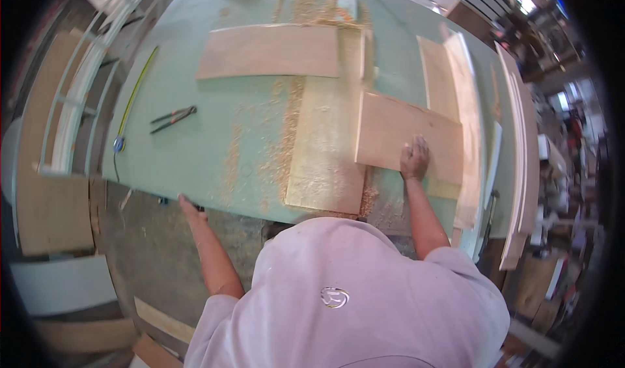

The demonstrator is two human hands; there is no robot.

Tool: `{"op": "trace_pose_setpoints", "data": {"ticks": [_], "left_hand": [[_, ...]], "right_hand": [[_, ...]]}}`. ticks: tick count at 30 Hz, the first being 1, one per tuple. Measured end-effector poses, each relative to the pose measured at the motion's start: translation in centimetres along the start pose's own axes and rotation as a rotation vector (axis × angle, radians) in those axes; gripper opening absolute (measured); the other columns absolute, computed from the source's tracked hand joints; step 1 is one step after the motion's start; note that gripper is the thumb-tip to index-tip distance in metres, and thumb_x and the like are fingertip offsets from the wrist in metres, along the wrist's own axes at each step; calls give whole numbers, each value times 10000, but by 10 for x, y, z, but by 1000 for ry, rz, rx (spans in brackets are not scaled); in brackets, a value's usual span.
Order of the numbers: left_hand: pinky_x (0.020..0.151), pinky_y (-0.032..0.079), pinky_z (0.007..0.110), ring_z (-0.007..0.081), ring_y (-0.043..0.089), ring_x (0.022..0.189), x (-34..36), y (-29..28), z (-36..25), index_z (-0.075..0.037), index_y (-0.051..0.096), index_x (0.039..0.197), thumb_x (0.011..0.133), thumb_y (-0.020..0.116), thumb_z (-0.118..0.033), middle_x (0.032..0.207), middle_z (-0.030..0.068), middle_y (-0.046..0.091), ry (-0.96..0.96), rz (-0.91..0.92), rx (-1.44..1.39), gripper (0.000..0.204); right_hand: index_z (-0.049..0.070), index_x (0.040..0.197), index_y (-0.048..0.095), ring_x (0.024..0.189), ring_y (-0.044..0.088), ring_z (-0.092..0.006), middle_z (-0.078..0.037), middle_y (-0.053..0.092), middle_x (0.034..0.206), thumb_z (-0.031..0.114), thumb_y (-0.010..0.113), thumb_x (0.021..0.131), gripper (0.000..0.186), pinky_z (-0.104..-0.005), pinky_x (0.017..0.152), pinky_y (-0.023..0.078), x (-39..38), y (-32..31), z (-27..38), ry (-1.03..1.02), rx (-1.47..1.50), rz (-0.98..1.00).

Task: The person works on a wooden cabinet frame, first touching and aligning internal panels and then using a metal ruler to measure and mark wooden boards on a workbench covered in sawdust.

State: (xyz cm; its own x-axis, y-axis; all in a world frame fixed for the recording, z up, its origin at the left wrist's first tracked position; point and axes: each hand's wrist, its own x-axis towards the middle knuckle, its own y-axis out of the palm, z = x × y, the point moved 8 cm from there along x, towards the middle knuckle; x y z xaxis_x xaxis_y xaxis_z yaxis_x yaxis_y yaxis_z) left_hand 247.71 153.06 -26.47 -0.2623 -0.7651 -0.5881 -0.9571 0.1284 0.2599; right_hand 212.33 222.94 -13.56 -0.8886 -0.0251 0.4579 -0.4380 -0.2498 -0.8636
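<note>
Wooden panel (393, 127) under right hand (415, 158)

Pinkish shirt (377, 303), short sleeves (459, 270), oval emblem (334, 297)

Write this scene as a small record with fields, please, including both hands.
Left hand: by the table's near edge; contact unclear
Right hand: on a brown board
Table: green top, scattered wood shavings
Tools, left side: pincers; tape measure, yellow blade extended
Far board: brown, lying crosswise
</note>
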Motion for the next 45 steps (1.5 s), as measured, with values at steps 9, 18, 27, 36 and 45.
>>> {"op": "trace_pose_setpoints", "data": {"ticks": [9, 18, 27, 36, 45], "left_hand": [[1076, 421, 461, 313, 483, 1319, 9, 7, 1, -75, 422, 1455, 979, 477, -554, 1471, 117, 468, -5, 40, -57, 678], [1075, 432, 499, 327, 455, 1346, 9, 4, 6, -111, 406, 1482, 990, 477, -543, 1510, 140, 425, -59, -35, 26, 658], [1048, 449, 547, 341, 489, 1308, 12, 15, 6, -134, 439, 1453, 996, 369, -602, 1465, 108, 475, -25, 27, 44, 658], [1054, 437, 539, 332, 479, 1325, 4, 20, 6, -143, 448, 1442, 986, 334, -636, 1468, 95, 478, -17, -60, 178, 681], [1145, 314, 515, 355, 375, 1403, 3, 16, 1, -67, 338, 1520, 971, 352, -678, 1560, 149, 370, -33, -55, 196, 822]], "right_hand": [[82, 1375, 550, 1377, 429, -317, -130, 492, 1474, 346, 555, 945, 505, -489, 1163, 299, -6, -12, -4, 66, -54, 42], [47, 1340, 579, 1334, 477, -339, -169, 544, 1416, 305, 582, 925, 488, -472, 1141, 331, -6, -24, -3, 66, -9, -7], [48, 1337, 585, 1353, 460, -336, -154, 525, 1441, 328, 589, 917, 504, -505, 1149, 315, -1, -22, -5, 69, -1, 20], [48, 1323, 600, 1347, 472, -332, -155, 542, 1426, 319, 596, 914, 490, -499, 1156, 310, 9, -15, -9, 74, 14, 11], [48, 1330, 597, 1354, 464, -329, -152, 531, 1442, 336, 586, 922, 499, -494, 1157, 306, 17, -6, -10, 68, 6, 16]]}}
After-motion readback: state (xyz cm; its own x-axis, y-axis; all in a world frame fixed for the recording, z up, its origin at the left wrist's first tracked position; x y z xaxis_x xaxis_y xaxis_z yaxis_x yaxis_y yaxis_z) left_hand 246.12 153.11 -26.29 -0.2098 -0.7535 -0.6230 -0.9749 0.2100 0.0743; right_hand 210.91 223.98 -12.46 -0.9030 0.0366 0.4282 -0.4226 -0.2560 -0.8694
